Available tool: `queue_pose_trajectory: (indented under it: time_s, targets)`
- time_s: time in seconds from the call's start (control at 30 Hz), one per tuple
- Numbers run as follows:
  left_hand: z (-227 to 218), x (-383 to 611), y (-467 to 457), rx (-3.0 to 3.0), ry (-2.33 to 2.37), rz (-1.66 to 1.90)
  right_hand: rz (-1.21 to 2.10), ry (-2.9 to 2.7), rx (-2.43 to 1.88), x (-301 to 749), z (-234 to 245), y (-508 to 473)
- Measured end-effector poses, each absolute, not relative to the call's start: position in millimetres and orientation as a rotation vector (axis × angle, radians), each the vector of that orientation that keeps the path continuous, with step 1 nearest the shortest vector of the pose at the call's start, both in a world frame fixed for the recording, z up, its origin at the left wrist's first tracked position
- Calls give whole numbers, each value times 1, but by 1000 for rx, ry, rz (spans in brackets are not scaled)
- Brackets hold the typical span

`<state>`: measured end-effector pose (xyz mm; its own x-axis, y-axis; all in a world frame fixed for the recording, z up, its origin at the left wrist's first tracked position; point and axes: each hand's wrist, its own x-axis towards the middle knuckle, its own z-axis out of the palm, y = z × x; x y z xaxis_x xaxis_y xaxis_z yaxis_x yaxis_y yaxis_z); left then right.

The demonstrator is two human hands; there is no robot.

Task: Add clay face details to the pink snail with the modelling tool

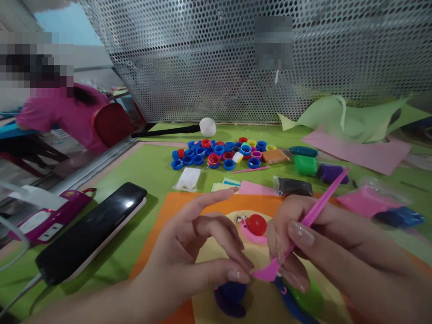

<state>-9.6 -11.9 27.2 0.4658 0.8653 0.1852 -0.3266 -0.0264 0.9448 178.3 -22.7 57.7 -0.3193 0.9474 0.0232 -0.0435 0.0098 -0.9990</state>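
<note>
My right hand (313,238) grips a pink plastic clay modelling knife (322,202), its flat blade angled down to the left. At the blade's tip, my left hand (205,247) has thumb and fingertip pinched together; anything between them is too small to make out. Beneath both hands is an orange sheet (172,216) with a pale yellow round (211,245) on it. On the round sits a pink clay snail with a red domed shell (257,224). A dark blue clay shape (231,299) and a blue-and-green clay snail (305,294) are partly hidden by my hands.
Several blue, red and yellow bottle caps (219,150) are heaped at the back. Packets of clay, including green (305,164) and pink (367,198), lie right. At left are a black power bank (91,229) and a magenta socket block (50,220). A person (64,112) sits beyond.
</note>
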Motion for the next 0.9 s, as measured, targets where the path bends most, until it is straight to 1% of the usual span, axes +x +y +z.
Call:
queue_pose_trajectory:
  time_s: [0.33, 0.8, 0.9]
  targets:
    - [22, -11, -14, 1148, 518, 961, 1688, -1339, -831, 185, 49, -27]
    - [17, -17, -20, 1067, 453, 866, 1704, -1358, -845, 186, 49, -26]
    - [18, -15, -21, 1040, 494, 856, 1624, -1365, -906, 182, 53, -30]
